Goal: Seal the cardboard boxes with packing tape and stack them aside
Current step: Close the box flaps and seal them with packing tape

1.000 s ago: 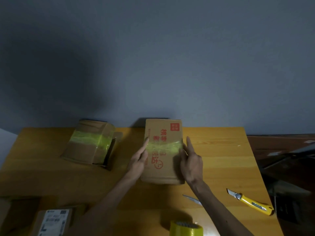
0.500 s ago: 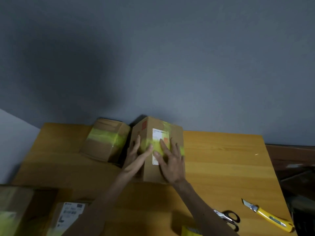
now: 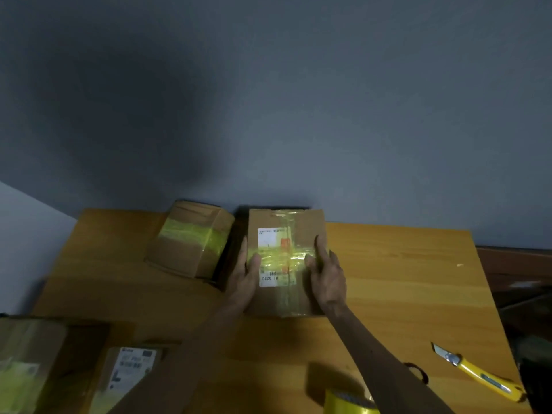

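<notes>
A cardboard box (image 3: 294, 297) with a white label and a yellow tape band lies in the middle of the wooden table (image 3: 403, 279). My left hand (image 3: 246, 279) holds its left side, thumb on the top face. My right hand (image 3: 328, 276) holds its right side, thumb on the tape band and forefinger along the edge. A second box (image 3: 191, 240), wrapped in yellow tape, lies just to the left. The yellow tape roll (image 3: 349, 401) stands at the near edge, under my right forearm.
A yellow utility knife (image 3: 478, 375) lies near the right front corner. A scissors handle (image 3: 416, 372) shows beside my right forearm. Two more boxes sit at the front left, a large one (image 3: 27, 363) and a labelled one (image 3: 128, 372). A grey wall rises behind the table.
The middle box has been turned over, so the labelled face is now on top instead of the red-printed one. Both hands shifted from its faces to its two sides.
</notes>
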